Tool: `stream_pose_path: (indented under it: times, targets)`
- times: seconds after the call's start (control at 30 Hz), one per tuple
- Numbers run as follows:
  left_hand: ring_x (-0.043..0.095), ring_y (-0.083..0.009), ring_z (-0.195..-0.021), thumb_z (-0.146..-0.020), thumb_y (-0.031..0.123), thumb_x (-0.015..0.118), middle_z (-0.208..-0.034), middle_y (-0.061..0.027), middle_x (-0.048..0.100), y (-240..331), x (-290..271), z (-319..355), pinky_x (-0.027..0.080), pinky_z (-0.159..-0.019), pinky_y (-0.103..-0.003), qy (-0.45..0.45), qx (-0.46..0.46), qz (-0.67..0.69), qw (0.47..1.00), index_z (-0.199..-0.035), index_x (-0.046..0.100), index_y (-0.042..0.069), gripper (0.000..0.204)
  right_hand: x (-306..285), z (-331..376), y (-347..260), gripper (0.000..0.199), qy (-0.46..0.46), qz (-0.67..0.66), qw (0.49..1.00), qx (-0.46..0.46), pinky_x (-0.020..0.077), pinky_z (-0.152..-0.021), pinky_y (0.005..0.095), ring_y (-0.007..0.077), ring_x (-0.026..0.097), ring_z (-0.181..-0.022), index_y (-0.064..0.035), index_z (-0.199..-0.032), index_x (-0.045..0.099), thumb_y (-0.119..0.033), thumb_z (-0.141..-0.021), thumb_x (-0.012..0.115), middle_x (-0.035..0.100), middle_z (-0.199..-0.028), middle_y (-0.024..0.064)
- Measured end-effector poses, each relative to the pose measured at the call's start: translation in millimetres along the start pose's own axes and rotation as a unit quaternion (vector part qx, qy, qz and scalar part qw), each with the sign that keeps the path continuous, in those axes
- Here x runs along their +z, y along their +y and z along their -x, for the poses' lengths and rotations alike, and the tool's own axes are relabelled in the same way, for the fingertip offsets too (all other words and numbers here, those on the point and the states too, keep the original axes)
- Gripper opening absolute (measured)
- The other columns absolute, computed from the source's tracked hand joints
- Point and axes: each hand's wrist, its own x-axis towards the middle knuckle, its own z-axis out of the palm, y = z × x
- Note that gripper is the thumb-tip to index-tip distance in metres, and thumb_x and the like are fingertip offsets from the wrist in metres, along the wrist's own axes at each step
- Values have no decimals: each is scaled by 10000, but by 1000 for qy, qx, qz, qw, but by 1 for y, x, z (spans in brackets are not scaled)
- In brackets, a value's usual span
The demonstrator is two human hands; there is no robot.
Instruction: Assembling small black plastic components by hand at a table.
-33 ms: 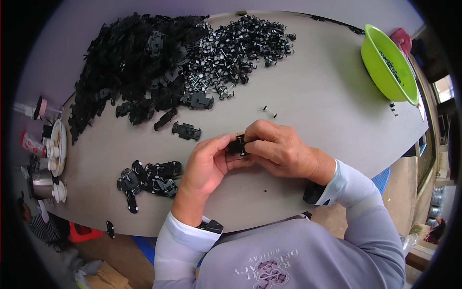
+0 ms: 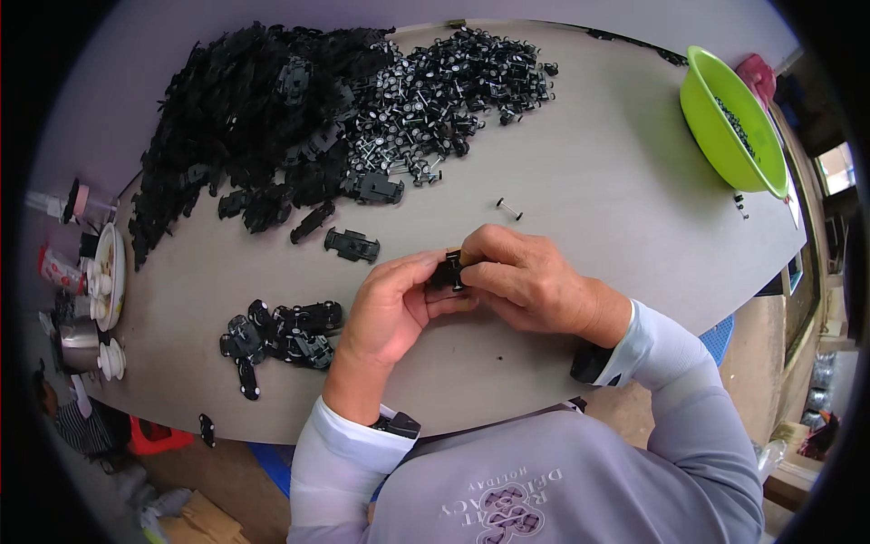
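Near the middle of the table, my left hand [image 2: 391, 295] is closed around a black plastic toy car chassis [image 2: 446, 274]. My right hand [image 2: 526, 279] pinches at the chassis' right end with thumb and forefinger; whether a small part sits between those fingertips is hidden. Just beyond my hands lies one loose wheel axle [image 2: 509, 209], a metal rod with a black wheel at each end. A bare chassis [image 2: 352, 245] rests to the left of it. Left of my left forearm is a small cluster of chassis with wheels [image 2: 281, 337], some tipped on their sides.
A large heap of black chassis [image 2: 245, 118] covers the far left, touching a pile of wheel axles [image 2: 444, 100]. At the far right a green basin [image 2: 716, 136] holds small dark parts. A tray with white lidded dishes [image 2: 111, 276] stands at the left edge. One toy piece [image 2: 207, 430] lies at the front left edge.
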Motion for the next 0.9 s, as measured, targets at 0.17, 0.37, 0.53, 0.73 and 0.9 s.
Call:
stream_pose_path:
  times: [0.17,0.37,0.53,0.73,0.9]
  targets:
    - [679,-227,-875,-996,192,493,-985,-119,652,-2,-3,0,593,-799,-371,0,-6,-29,1000,-1044,606,-41,263,7,2,2,190,19,-11,1000,19,501,-535,349,243,591,-664,-17,-798,561,-38,-691,717,532,-870,96]
    - [684,-200,-803,-998,210,502,-903,-86,647,-6,-1,-1,603,-757,-363,14,15,-75,997,-910,592,14,233,4,-2,-11,225,-25,15,997,65,486,-527,373,264,567,-625,-14,-749,524,-63,-697,738,488,-822,103]
    - [684,-189,-770,-997,212,503,-865,-84,652,-7,-1,0,599,-728,-339,-8,42,-120,992,-889,591,11,244,5,-3,-13,193,-19,2,997,74,475,-530,396,285,555,-611,-6,-743,524,-42,-715,711,478,-809,114]
    - [682,-182,-750,-1003,181,477,-870,-102,664,-4,8,2,577,-706,-296,0,38,-154,987,-878,589,1,246,5,3,-7,125,22,-76,991,109,463,-533,403,302,550,-592,16,-765,542,55,-701,642,501,-813,133]
    - [679,-173,-755,-1000,163,479,-854,-103,658,-4,8,3,560,-681,-274,11,40,-213,976,-881,585,-7,233,5,1,-10,131,-5,-42,996,79,460,-518,394,300,541,-579,11,-760,533,53,-700,642,483,-795,132]
